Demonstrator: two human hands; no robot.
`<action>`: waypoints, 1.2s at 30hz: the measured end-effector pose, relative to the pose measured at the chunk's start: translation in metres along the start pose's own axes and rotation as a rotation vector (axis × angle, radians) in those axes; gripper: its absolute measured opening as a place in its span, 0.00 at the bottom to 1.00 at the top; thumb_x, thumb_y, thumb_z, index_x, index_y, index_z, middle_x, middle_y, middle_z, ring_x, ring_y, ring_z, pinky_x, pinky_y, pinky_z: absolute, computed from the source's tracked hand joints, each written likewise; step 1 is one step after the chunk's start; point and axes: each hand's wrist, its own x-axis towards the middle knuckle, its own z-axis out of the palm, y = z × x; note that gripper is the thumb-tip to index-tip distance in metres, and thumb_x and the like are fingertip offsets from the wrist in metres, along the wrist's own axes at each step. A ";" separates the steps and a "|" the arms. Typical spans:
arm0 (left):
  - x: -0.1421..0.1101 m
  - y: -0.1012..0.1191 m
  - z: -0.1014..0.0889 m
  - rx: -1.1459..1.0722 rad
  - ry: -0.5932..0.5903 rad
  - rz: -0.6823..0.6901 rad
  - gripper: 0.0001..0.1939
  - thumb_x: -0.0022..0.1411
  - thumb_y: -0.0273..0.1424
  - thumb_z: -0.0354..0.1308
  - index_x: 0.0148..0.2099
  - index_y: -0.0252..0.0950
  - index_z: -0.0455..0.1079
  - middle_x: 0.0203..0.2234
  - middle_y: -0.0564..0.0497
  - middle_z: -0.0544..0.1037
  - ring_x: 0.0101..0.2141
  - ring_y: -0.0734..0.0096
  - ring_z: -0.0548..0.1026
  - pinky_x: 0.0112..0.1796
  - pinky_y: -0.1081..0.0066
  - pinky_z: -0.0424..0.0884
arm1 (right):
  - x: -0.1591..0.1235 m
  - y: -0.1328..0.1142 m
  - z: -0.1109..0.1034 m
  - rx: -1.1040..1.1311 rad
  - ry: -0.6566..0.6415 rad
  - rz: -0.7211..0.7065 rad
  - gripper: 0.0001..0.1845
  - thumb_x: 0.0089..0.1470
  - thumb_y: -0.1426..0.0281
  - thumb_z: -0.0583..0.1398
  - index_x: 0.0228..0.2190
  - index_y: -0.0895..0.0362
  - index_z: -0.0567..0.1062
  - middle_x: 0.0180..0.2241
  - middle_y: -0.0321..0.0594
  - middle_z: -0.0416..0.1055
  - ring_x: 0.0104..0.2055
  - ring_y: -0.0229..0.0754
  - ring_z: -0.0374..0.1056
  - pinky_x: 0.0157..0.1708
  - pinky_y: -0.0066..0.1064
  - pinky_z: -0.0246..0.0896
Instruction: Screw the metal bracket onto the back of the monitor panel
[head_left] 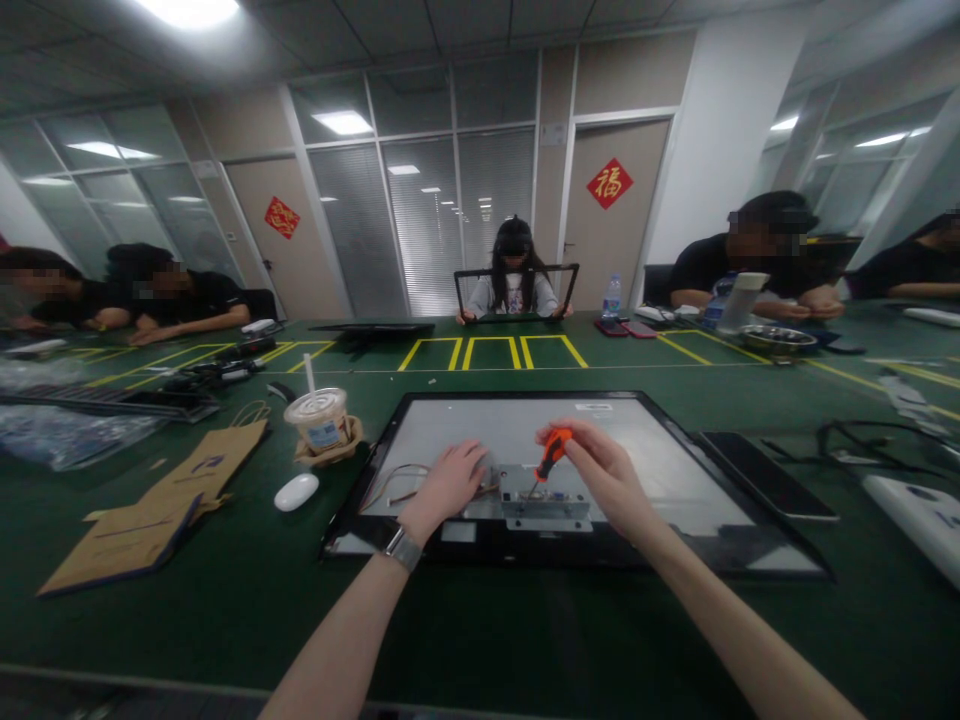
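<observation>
A monitor panel (pixel 675 470) lies back side up on the green table in front of me, black frame around a grey metal back. My right hand (pixel 600 470) is closed around an orange-handled screwdriver (pixel 553 452), its tip pointing down at a small metal circuit-board cover (pixel 545 500) near the panel's lower middle. My left hand (pixel 448 482) rests on the panel just left of that cover, fingers curled and pressing down beside thin coloured wires (pixel 401 482). A watch sits on my left wrist.
Left of the panel are a white mouse (pixel 296 491), an iced drink cup with straw (pixel 322 420) and a brown paper bag (pixel 161 495). A dark phone-like slab (pixel 765 475) lies to the right. Several other people sit around the table; one opposite holds a black frame (pixel 516 290).
</observation>
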 end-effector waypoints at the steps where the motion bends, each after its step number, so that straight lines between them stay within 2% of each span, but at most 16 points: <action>1: 0.000 0.000 0.000 0.001 0.002 0.001 0.20 0.71 0.31 0.46 0.62 0.35 0.65 0.63 0.41 0.66 0.62 0.60 0.64 0.63 0.57 0.56 | 0.000 0.000 0.000 0.006 -0.012 0.007 0.13 0.61 0.60 0.60 0.45 0.51 0.76 0.43 0.43 0.79 0.48 0.46 0.74 0.50 0.42 0.69; 5: 0.000 0.001 0.000 -0.001 0.007 -0.003 0.20 0.72 0.32 0.46 0.62 0.35 0.65 0.63 0.42 0.66 0.62 0.59 0.64 0.63 0.56 0.55 | -0.001 -0.002 0.000 0.010 -0.013 0.039 0.14 0.59 0.60 0.62 0.46 0.51 0.78 0.42 0.43 0.80 0.47 0.47 0.75 0.50 0.44 0.70; 9: 0.000 0.001 0.000 -0.004 0.005 0.005 0.21 0.72 0.32 0.46 0.63 0.34 0.65 0.63 0.41 0.66 0.62 0.58 0.65 0.63 0.55 0.56 | -0.001 -0.004 0.000 -0.078 0.038 0.020 0.14 0.53 0.60 0.67 0.39 0.53 0.81 0.39 0.42 0.78 0.41 0.46 0.75 0.42 0.39 0.73; 12: 0.000 0.000 0.000 -0.008 0.010 0.011 0.20 0.72 0.32 0.46 0.62 0.35 0.65 0.63 0.41 0.66 0.62 0.58 0.64 0.63 0.55 0.56 | -0.001 -0.005 0.001 -0.162 0.083 -0.034 0.14 0.54 0.58 0.65 0.37 0.53 0.83 0.37 0.42 0.76 0.39 0.45 0.74 0.39 0.37 0.72; 15: 0.000 0.000 0.001 -0.010 0.006 0.005 0.20 0.72 0.32 0.46 0.62 0.34 0.65 0.63 0.41 0.65 0.62 0.58 0.64 0.63 0.55 0.56 | -0.001 -0.006 0.001 -0.180 0.082 -0.064 0.14 0.58 0.57 0.61 0.40 0.51 0.82 0.39 0.42 0.77 0.41 0.46 0.74 0.41 0.38 0.71; 22: 0.000 0.000 0.000 -0.016 0.002 0.000 0.20 0.71 0.32 0.45 0.62 0.37 0.65 0.63 0.42 0.66 0.62 0.59 0.64 0.63 0.55 0.56 | -0.001 -0.005 0.000 -0.097 0.005 -0.018 0.18 0.62 0.59 0.58 0.49 0.50 0.77 0.40 0.42 0.80 0.45 0.46 0.76 0.49 0.44 0.70; 25: 0.000 -0.001 0.000 -0.007 0.000 0.003 0.20 0.72 0.32 0.45 0.62 0.37 0.64 0.63 0.42 0.66 0.62 0.59 0.64 0.63 0.55 0.56 | -0.001 -0.004 0.000 -0.085 0.000 -0.002 0.16 0.62 0.59 0.59 0.47 0.51 0.79 0.40 0.42 0.80 0.45 0.47 0.75 0.49 0.44 0.70; 31: 0.000 -0.001 0.000 -0.006 0.012 0.014 0.20 0.71 0.31 0.45 0.61 0.36 0.65 0.62 0.42 0.66 0.61 0.59 0.65 0.63 0.57 0.57 | 0.000 -0.001 -0.001 -0.132 0.064 -0.039 0.12 0.54 0.59 0.65 0.37 0.52 0.83 0.37 0.41 0.77 0.38 0.45 0.75 0.38 0.36 0.73; 36: 0.000 0.000 -0.001 -0.005 -0.009 0.001 0.20 0.71 0.31 0.45 0.62 0.36 0.64 0.63 0.41 0.66 0.62 0.59 0.64 0.63 0.55 0.56 | -0.001 0.001 -0.001 -0.130 0.051 -0.017 0.14 0.60 0.59 0.60 0.42 0.51 0.81 0.42 0.42 0.79 0.46 0.47 0.75 0.48 0.41 0.71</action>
